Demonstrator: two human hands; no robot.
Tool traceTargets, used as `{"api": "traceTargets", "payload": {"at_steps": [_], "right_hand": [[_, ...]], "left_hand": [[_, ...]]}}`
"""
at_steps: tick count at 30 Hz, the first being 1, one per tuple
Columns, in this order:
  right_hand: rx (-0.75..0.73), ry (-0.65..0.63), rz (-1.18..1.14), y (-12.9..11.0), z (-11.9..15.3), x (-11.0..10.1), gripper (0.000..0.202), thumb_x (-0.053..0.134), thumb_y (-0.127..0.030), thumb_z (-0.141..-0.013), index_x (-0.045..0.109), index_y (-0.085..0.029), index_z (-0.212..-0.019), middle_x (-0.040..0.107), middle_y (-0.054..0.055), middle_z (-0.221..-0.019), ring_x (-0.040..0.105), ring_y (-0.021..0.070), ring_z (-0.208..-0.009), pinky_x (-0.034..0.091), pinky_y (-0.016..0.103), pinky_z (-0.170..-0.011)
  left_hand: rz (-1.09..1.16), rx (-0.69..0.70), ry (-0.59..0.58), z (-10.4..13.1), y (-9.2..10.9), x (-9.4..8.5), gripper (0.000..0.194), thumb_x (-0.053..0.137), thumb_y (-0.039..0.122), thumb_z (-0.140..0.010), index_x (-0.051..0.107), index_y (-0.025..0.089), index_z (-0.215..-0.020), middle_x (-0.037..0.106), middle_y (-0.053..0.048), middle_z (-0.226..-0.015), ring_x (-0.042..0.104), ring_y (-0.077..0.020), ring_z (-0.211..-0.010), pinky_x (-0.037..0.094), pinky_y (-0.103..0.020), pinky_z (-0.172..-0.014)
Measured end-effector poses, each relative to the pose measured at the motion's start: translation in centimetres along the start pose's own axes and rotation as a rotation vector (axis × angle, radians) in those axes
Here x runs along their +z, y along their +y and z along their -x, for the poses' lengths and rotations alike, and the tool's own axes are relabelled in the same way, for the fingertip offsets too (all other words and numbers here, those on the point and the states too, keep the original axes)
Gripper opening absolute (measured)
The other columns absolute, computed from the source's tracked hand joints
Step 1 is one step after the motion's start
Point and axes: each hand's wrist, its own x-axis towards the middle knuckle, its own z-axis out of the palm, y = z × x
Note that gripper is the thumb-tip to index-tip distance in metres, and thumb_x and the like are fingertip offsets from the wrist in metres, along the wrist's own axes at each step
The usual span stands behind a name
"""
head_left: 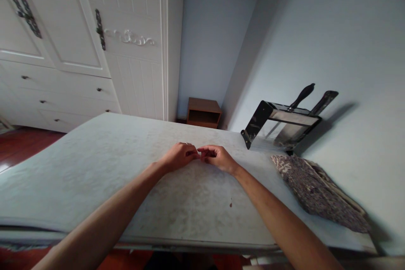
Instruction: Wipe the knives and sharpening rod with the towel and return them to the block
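Two bare hands meeting fingertip to fingertip on a pale grey mattress (95, 164).

The left hand (179, 156), a ring on one finger, and the right hand (217, 157) rest on the mattress surface near its middle, both with fingers curled narrow and tips touching; whether anything is pinched between them cannot be told. To the right lie a brown speckled folded cloth (313, 190) and, beyond it against the wall, a black metal frame with two handles (284, 120). A white panelled wardrobe (79, 42) and small brown wooden cabinet (203, 112) stand behind.
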Motion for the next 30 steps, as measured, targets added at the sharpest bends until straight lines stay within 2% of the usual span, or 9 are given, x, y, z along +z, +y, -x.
{"api": "traceTargets", "payload": {"at_steps": [9, 13, 23, 30], "right_hand": [[-0.011, -0.033, 0.056, -0.22, -0.12, -0.01, 0.035, 0.069, -0.018, -0.067, 0.072, -0.017, -0.103, 0.064, -0.001, -0.076, 0.057, 0.0112, -0.068, 0.046, 0.026, -0.068], [-0.01, -0.07, 0.065, -0.18, -0.05, -0.25, 0.036, 0.064, -0.015, -0.067, 0.072, -0.017, -0.102, 0.062, -0.002, -0.073, 0.057, 0.011, -0.067, 0.044, 0.026, -0.067], [-0.038, -0.053, 0.097, 0.23, 0.15, -0.3, 0.038, 0.07, -0.025, -0.07, 0.068, -0.016, -0.107, 0.067, 0.002, -0.081, 0.062, 0.0146, -0.075, 0.048, 0.03, -0.074], [-0.088, -0.012, 0.16, 0.32, 0.31, 0.17, 0.032, 0.067, -0.024, -0.072, 0.071, -0.018, -0.103, 0.065, 0.001, -0.08, 0.059, 0.014, -0.074, 0.047, 0.029, -0.073]], "left_hand": [[-0.038, -0.015, -0.01, -0.02, -0.04, 0.27, 0.021, 0.063, 0.034, -0.087, 0.072, 0.017, -0.081, 0.071, -0.004, -0.08, 0.062, -0.0143, -0.071, 0.041, -0.022, -0.065], [-0.022, 0.007, -0.024, -0.09, -0.12, 0.17, 0.02, 0.061, 0.031, -0.088, 0.073, 0.017, -0.082, 0.072, -0.004, -0.081, 0.064, -0.015, -0.075, 0.042, -0.023, -0.069], [-0.019, -0.033, -0.01, 0.05, -0.05, 0.09, 0.015, 0.061, 0.026, -0.087, 0.074, 0.018, -0.084, 0.073, -0.004, -0.084, 0.065, -0.0154, -0.077, 0.043, -0.023, -0.071], [-0.106, -0.027, -0.016, 0.2, 0.2, 0.57, 0.016, 0.06, 0.026, -0.088, 0.072, 0.018, -0.08, 0.071, -0.004, -0.081, 0.063, -0.0151, -0.075, 0.041, -0.023, -0.069]]}}
